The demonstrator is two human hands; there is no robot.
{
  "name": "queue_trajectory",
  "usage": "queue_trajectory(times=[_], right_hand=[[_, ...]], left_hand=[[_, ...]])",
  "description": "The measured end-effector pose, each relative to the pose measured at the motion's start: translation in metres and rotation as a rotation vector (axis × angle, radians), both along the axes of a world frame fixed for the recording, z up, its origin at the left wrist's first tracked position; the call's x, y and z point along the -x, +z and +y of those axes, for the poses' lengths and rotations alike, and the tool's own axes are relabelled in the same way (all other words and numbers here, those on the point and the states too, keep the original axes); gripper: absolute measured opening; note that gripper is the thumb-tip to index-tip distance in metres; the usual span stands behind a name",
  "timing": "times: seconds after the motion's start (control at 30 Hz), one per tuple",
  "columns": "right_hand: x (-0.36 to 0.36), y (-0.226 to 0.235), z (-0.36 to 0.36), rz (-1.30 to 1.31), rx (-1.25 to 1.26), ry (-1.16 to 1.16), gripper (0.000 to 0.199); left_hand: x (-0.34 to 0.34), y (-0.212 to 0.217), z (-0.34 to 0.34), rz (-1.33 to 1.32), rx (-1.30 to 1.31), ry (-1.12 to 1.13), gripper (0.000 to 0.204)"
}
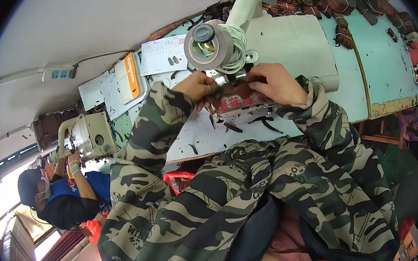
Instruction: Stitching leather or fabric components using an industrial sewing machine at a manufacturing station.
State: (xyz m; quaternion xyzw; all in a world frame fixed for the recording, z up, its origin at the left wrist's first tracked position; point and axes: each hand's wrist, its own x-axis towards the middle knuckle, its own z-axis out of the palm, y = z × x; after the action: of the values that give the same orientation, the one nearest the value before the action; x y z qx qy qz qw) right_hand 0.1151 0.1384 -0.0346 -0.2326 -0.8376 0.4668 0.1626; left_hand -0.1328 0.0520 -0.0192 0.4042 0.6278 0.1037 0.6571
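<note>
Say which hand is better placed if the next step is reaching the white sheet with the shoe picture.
Likely the left hand: it is nearer the white sheet, while the right hand is farther off, past the pale green thread coil.

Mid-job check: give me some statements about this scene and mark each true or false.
1. The left hand and right hand are both at the near machine. True.
2. The coiled cord is bright red. False: the coiled cord is pale green.
3. The notebook lies right of the near machine. False: it lies to the left.
4. A co-worker is at another machine on the left. True.
5. The sleeves are plain blue. False: they are camouflage.
</note>
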Motion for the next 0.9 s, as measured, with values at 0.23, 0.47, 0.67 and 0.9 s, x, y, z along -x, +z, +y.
queue_trajectory(times=[0.23,0.47,0.67,0.9], right_hand=[[-0.019,0.015,0.007,-0.102,0.185,0.058,0.018],[-0.021,0.009,0.004,-0.107,0.304,0.114,0.019],[-0.005,0.009,0.009,-0.074,0.194,0.01,0.02],[-0.016,0.003,0.018,-0.064,0.173,0.018,0.022]], left_hand=[[-0.005,0.008,-0.009,-0.104,-0.032,0.183,0.023],[-0.015,0.0,-0.007,0.089,-0.068,0.176,0.024],[-0.023,-0.003,-0.002,-0.087,-0.015,0.193,0.024],[-0.025,-0.005,-0.003,0.005,-0.116,0.292,0.02]])
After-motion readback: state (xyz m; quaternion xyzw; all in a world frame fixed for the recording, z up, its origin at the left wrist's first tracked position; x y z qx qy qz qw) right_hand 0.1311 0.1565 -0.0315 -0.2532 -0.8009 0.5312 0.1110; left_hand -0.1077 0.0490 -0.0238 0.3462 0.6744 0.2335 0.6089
